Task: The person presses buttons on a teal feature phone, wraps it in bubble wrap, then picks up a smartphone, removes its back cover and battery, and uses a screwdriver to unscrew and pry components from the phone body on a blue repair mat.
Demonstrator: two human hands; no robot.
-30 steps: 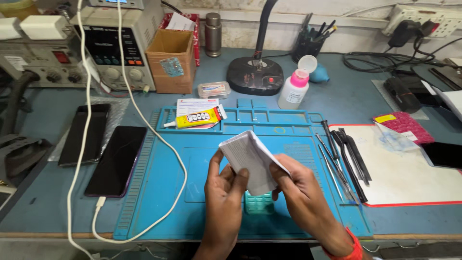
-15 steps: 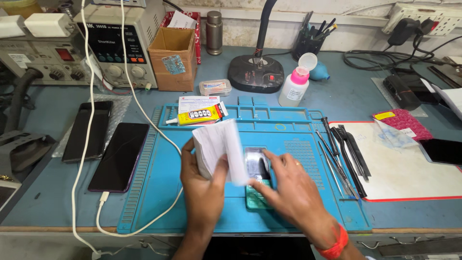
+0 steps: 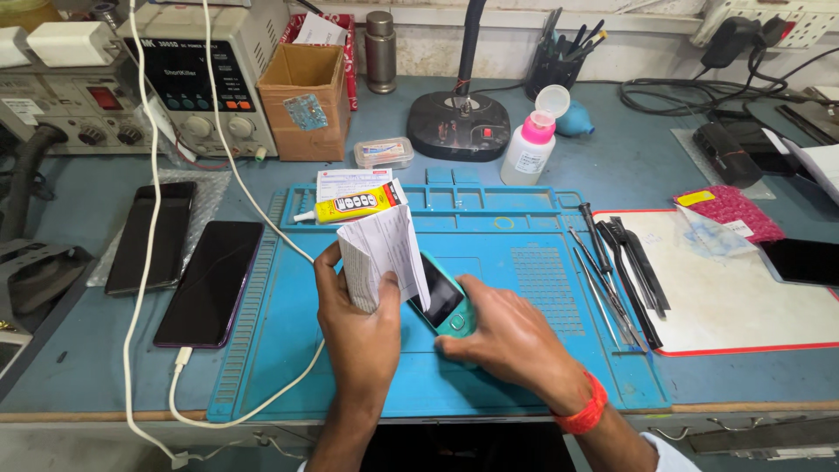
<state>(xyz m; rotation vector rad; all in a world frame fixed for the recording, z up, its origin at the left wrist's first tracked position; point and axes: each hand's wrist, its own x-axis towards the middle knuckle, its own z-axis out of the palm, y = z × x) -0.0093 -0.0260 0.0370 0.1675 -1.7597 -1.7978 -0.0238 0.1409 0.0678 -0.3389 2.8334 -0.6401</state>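
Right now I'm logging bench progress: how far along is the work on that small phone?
Done: the teal keypad phone lies on the blue mat. In hand: the left hand holds a folded white paper; the right hand grips the phone's lower end. Left: the phone looks unopened, and the glue tube and tweezers lie untouched.

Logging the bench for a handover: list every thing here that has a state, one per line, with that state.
Left hand: holding up the folded white paper.
Right hand: resting on the teal phone.
Teal phone: on the blue mat, screen dark.
Two black phones: flat, screens dark.
White bottle: flip cap open.
Yellow glue tube: lying down, capped.
Cardboard box: open on top.
Tweezers and tools: lying unused.
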